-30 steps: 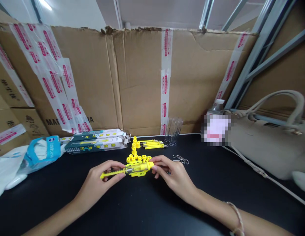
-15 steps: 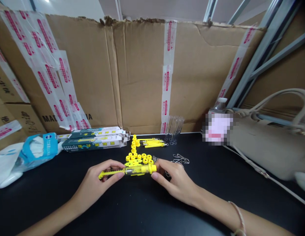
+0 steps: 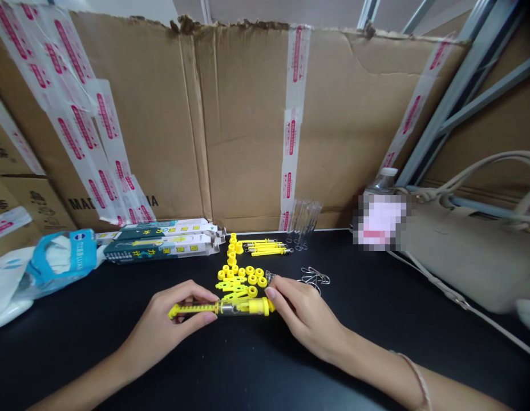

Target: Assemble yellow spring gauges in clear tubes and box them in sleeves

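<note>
Your left hand (image 3: 173,319) and right hand (image 3: 305,317) reach in from the lower corners, forearms angled inward, and together hold the yellow-and-clear plastic tube (image 3: 224,307) level above the black worktop (image 3: 354,297). The left hand is curled closed around the narrow yellow end; the right is partly open, its fingertips gripping the wide yellow end. Just beyond the tube lie loose yellow plastic parts (image 3: 241,279); farther back, behind the tube's right end, are bent wire clips (image 3: 315,278).
</note>
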The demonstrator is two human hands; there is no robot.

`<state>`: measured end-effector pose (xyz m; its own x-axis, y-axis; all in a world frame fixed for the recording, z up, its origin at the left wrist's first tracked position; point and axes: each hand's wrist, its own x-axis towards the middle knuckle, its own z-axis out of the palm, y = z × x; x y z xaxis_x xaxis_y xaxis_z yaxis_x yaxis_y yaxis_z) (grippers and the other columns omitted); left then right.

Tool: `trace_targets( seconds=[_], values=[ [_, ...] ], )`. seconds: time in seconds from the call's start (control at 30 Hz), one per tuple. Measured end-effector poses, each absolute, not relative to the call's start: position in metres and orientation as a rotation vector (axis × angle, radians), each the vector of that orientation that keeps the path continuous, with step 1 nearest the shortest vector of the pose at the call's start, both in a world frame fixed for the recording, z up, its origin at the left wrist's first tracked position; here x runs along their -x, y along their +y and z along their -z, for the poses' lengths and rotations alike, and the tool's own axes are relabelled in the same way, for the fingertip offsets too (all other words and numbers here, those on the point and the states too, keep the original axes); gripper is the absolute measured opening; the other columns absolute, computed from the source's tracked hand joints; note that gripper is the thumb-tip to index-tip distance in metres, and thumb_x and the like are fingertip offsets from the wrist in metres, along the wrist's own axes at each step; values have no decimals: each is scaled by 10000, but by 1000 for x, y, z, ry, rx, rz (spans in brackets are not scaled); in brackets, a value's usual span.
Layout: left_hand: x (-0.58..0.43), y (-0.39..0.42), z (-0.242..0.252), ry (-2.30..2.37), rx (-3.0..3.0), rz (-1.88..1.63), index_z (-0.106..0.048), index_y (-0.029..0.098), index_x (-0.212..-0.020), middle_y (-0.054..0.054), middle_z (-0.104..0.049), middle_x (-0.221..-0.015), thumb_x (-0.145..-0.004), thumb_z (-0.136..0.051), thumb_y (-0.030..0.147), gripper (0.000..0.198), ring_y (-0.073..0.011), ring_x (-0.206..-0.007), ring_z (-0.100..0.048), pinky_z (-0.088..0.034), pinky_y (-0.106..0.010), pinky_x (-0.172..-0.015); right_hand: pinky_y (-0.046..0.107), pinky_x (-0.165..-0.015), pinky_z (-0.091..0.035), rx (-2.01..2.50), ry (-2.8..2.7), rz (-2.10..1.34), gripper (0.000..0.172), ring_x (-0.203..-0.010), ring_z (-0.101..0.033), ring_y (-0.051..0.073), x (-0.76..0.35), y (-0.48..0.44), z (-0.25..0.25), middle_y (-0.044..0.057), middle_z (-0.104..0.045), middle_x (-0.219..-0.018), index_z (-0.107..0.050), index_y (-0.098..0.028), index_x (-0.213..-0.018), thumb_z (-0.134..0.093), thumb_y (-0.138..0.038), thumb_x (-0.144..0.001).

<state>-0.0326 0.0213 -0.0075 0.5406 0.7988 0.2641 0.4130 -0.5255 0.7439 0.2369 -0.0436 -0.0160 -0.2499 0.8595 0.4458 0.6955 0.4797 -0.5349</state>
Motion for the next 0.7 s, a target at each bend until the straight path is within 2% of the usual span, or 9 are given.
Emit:
trace_targets(
  seconds=[0.13,0.33,0.47,0.7],
  values=[
    [31,22,6,979,-2145,-798,-741,246,-919,-2,-740,-867,-838,-692,369,155,-178,-780,-699,-521,-211,-633,303,-573,-327,1285,-1987,-339,350,-556,-444,160,-235,-44,17,-31,-456,-642,-394,-251,-706,-356,-327,-1046],
    [29,22,5,1067,-2149,-836,-741,249,-927,-6,-755,-859,-842,-683,414,195,-195,-772,-710,-525,-226,-608,269,-547,-422,1280,-1800,-500,228,-558,-540,148,-234,-44,16,-25,-581,-684,-505,-242,-838,-488,-393,-1008],
    [28,23,4,1088,-2135,-842,-738,247,-922,-1,-755,-846,-842,-677,424,203,-194,-762,-714,-514,-224,-586,240,-471,-483,1239,-1664,-646,269,-501,-574,118,-231,-44,19,-11,-628,-766,-496,-242,-845,-558,-472,-968],
    [29,22,5,1105,-2104,-828,-729,250,-942,2,-754,-876,-855,-666,445,223,-197,-806,-718,-513,-231,-613,254,-601,-587,1141,-1587,-769,190,-639,-612,125,-228,-43,19,-3,-600,-857,-552,-228,-928,-621,-406,-939]
  ],
)
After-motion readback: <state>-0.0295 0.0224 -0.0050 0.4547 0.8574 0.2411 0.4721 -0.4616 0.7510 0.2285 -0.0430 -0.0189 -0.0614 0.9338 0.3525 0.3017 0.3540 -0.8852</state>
